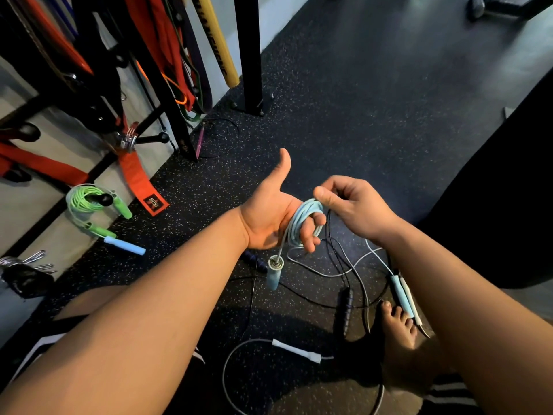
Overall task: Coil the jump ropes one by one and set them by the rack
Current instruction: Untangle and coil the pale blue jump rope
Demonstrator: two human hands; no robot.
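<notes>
Winding pale blue plastic jump rope (pixel 305 218) around left hand (pixel 273 215).
Light, springy cord; left fingers curled through coil, right hand (pixel 351 206) pinching strand.

Your arms (pixel 167 298) are bare, no sleeves, no watch. Foot (pixel 398 327) bare too, dark shorts (pixel 449 387) with white stripes.

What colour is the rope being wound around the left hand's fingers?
Pale blue, as the head view shows: the rope loops around the left hand.
</notes>
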